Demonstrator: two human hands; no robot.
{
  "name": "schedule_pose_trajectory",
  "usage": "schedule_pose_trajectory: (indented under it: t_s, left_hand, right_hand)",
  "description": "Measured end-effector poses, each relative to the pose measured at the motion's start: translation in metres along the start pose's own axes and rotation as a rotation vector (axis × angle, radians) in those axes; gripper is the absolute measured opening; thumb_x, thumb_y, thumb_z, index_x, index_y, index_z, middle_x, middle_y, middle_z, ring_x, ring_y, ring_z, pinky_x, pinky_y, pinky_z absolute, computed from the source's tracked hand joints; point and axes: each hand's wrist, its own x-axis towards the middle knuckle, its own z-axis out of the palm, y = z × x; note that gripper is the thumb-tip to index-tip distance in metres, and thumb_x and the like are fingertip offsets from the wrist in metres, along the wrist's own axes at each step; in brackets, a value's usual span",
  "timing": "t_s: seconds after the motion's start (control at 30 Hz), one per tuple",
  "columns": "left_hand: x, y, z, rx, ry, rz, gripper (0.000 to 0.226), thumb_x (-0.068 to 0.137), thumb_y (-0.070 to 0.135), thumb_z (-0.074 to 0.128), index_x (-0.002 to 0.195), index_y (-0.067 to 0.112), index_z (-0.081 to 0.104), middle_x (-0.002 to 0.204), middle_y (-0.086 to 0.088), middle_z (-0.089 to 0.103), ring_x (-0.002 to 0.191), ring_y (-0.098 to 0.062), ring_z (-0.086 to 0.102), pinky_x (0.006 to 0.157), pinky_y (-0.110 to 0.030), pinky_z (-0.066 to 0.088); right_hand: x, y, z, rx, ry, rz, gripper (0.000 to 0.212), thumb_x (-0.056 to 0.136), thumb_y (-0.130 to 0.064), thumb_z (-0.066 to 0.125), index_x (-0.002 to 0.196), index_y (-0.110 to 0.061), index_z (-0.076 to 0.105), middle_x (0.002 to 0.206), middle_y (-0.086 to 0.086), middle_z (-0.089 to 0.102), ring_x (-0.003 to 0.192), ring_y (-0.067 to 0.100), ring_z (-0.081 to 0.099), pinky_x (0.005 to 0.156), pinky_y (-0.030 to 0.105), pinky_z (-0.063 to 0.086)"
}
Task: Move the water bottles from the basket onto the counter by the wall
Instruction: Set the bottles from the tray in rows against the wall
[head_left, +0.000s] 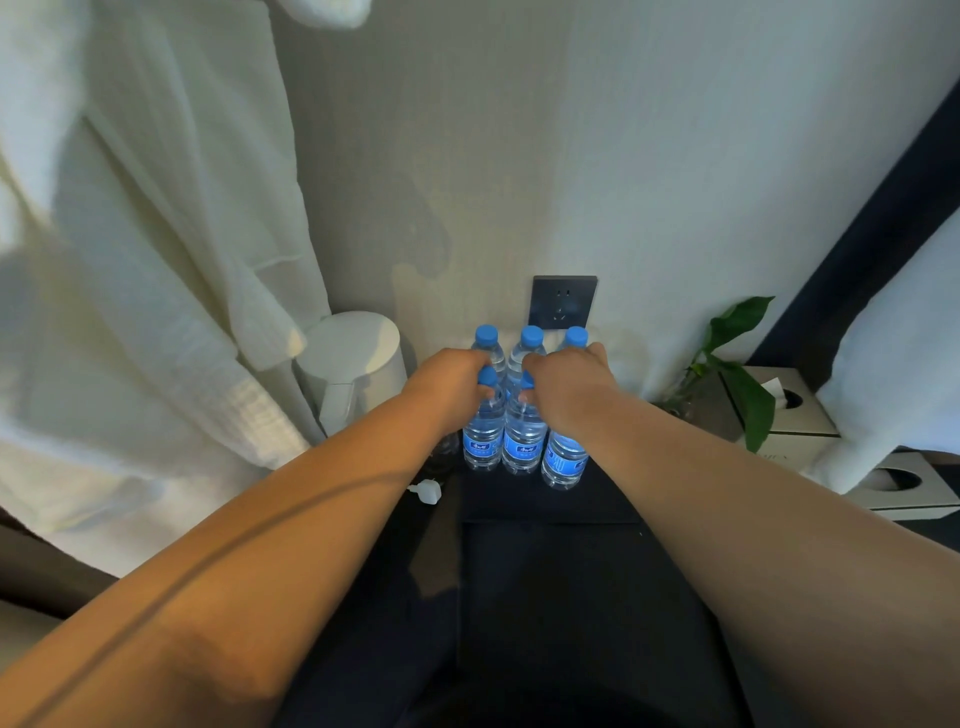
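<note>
Six water bottles (483, 436) stand on the dark desk (597, 499) by the wall (623, 182), the left hand (452, 384) and right hand (566, 384) each curled round a front bottle's neck, probably the firmest hold on full, thin, slippery plastic.

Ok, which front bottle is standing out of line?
The rightmost front bottle, below the right hand: it stands nearer the camera than the front left bottle and front middle bottle.
</note>
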Motion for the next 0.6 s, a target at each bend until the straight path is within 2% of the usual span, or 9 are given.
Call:
schedule_pose_trajectory:
  t_s: [0.1,0.2,0.33,0.4,0.6]
  left_hand:
    - [0.004,0.001,-0.003,-0.001,-0.003,-0.004,0.017,0.099,0.021,0.065,0.114,0.014,0.066,0.106,-0.010,0.068,0.092,-0.026,0.063,0.077,-0.033,0.048]
    - [0.008,0.002,-0.006,0.006,-0.021,-0.011,0.018,0.099,0.020,0.063,0.116,0.012,0.066,0.107,-0.011,0.068,0.094,-0.027,0.064,0.080,-0.035,0.051]
    - [0.011,0.003,-0.007,0.009,-0.022,-0.007,0.016,0.100,0.018,0.062,0.114,0.011,0.066,0.107,-0.013,0.069,0.095,-0.028,0.065,0.080,-0.035,0.050]
    - [0.012,0.003,-0.008,0.010,-0.020,-0.010,0.016,0.100,0.018,0.062,0.113,0.010,0.066,0.107,-0.013,0.069,0.095,-0.028,0.065,0.081,-0.036,0.050]
    - [0.014,0.004,-0.009,0.016,-0.045,-0.023,0.018,0.101,0.017,0.062,0.115,0.008,0.066,0.110,-0.013,0.069,0.099,-0.028,0.065,0.084,-0.035,0.049]
  right_hand:
    - [0.006,0.002,0.002,-0.022,0.004,-0.009,0.026,0.102,-0.038,0.060,0.125,-0.025,0.054,0.074,-0.007,0.051,0.086,0.022,0.049,0.097,0.038,0.032]
    - [0.012,0.004,0.003,-0.022,0.017,-0.017,0.025,0.103,-0.036,0.057,0.125,-0.025,0.054,0.074,-0.008,0.052,0.086,0.022,0.048,0.099,0.039,0.031]
    - [0.018,0.009,0.002,-0.049,0.011,-0.020,0.014,0.103,-0.035,0.057,0.114,-0.028,0.057,0.080,-0.007,0.059,0.089,0.022,0.048,0.100,0.038,0.032]
    - [0.021,0.010,0.001,-0.067,0.011,-0.028,0.012,0.103,-0.038,0.057,0.110,-0.029,0.057,0.078,-0.008,0.056,0.089,0.021,0.047,0.100,0.039,0.032]
    - [0.027,0.013,0.008,-0.090,0.030,-0.046,0.024,0.103,-0.047,0.054,0.115,-0.027,0.056,0.076,-0.008,0.055,0.085,0.022,0.046,0.099,0.041,0.031]
